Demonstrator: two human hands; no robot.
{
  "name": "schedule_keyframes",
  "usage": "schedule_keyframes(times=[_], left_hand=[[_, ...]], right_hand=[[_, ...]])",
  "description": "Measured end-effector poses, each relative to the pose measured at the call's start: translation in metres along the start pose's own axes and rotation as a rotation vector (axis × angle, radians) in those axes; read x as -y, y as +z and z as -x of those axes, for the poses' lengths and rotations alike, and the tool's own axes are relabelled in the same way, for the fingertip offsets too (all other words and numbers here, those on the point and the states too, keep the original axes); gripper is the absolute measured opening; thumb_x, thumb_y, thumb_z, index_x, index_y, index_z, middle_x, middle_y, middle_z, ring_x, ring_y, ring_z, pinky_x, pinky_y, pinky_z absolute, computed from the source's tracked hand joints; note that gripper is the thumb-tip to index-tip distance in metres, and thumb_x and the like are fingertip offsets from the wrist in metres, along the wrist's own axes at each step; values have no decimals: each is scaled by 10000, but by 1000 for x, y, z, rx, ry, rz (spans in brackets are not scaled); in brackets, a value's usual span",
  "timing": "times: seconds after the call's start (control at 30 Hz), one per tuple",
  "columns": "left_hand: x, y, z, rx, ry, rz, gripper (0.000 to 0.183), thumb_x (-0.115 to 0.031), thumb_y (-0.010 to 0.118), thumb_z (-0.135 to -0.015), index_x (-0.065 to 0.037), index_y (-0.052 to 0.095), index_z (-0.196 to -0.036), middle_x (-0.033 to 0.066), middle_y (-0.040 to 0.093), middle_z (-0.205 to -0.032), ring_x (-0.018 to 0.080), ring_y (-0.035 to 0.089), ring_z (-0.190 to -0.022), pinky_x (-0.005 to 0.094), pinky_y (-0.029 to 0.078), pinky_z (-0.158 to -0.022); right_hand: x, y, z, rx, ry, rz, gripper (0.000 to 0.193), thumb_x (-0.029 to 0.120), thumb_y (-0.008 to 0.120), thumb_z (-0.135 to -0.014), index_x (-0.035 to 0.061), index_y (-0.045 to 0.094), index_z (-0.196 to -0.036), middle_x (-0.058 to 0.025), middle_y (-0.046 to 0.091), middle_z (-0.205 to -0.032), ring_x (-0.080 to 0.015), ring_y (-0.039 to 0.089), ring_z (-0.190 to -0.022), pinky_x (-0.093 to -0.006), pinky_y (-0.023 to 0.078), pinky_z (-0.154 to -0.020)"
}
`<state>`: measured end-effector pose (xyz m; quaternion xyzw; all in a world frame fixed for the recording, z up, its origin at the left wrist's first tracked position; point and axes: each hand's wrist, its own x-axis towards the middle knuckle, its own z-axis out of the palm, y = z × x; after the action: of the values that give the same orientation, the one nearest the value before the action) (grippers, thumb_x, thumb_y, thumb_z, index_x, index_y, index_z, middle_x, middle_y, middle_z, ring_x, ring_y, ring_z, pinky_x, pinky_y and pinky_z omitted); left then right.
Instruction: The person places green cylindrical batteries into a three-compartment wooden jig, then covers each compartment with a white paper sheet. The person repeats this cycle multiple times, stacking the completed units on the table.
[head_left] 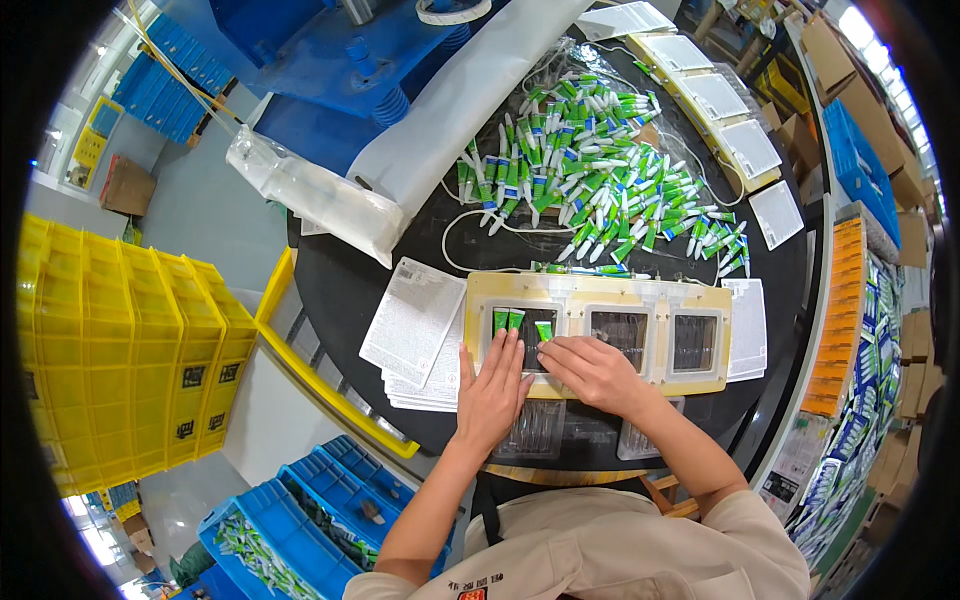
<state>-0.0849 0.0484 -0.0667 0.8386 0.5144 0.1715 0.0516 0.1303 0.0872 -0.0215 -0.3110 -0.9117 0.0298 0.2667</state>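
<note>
A cream-framed fixture (650, 284) with square windows lies in front of me on the black round table. Two small green tubes (508, 319) sit side by side in its leftmost window. My left hand (490, 392) rests there with its fingers stretched out, fingertips over the lower ends of these tubes. Just to the right, in the same window, my right hand (598, 372) has its fingers drawn together on another green tube (543, 328), whose lower part they hide. Clear plastic blister trays (618, 328) line the other windows.
Beyond the fixture lies a large heap of green-and-white tubes (600, 160). Printed cards (412, 318) are stacked at the left, more cards (746, 325) at the right. Another fixture (700, 95) stands far right. Yellow crates (130, 350) and blue bins (290, 520) flank the table.
</note>
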Motion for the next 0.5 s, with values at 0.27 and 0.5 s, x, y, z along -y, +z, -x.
schedule_keyframes(times=[0.27,0.5], left_hand=[[0,-1,0,-16,-29,70,551,-231,696,-929,-49,545,-1427,107,524,-1517,298,431,-1453,672,145,-1204],[8,-14,10,16,-41,107,488,-162,651,-948,-26,547,-1405,121,532,-1501,292,457,-1431,654,147,-1216]], right_hand=[[2,24,0,35,-56,81,327,91,657,-799,-55,692,-1090,-137,684,-1182,-265,646,-1149,-364,545,-960],[2,37,1,74,70,-110,345,50,637,-813,-66,669,-1137,-165,675,-1215,-306,637,-1177,-368,561,-952]])
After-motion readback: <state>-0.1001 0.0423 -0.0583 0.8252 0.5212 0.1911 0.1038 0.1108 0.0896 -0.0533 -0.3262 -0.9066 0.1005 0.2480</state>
